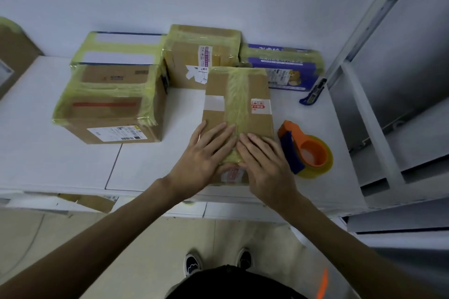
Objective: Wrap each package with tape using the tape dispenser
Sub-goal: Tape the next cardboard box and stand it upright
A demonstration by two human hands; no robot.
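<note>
1. On our white table [145,165], the package [258,90] sits near the front edge.
2. Our left hand [206,155] and right hand [264,165] press its tape band [237,94] flat, fingers straight, grasping nothing.
3. The tape dispenser [306,150] rests just right; next, we likely pick it up for a crossing band.

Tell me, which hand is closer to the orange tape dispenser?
The right. The right hand presses the cardboard box just beside the tape dispenser; the left hand presses the same box on its far side, farther away.
</note>
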